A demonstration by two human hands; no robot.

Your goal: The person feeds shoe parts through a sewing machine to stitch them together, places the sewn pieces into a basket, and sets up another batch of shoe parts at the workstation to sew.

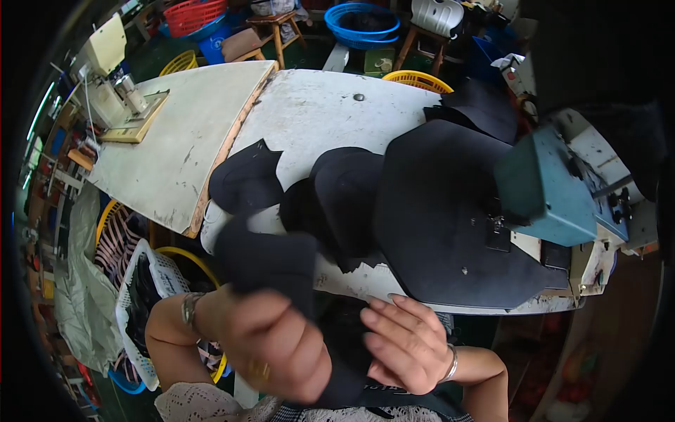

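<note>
My left hand (278, 344), blurred by motion, is closed round a black fabric piece (267, 264) that sticks up above my fingers and hangs below them. To its right, my right hand (408, 344) has its fingers stretched out and slightly curved, beside the lower part of the piece; whether it touches the fabric is unclear. Beyond my hands, a stack of black curved pieces (348, 197) lies on the white table (316, 105), with another black piece (246, 176) to its left. A large black board (443, 211) lies at the right under the blue-green sewing machine (545, 190).
Another sewing machine (116, 98) stands at the far left. More black pieces (481, 109) lie at the back right. A white basket (137, 309) is below the table's left side. Blue basket (362, 24), yellow basket (418, 81) and stools (278, 32) stand behind the table.
</note>
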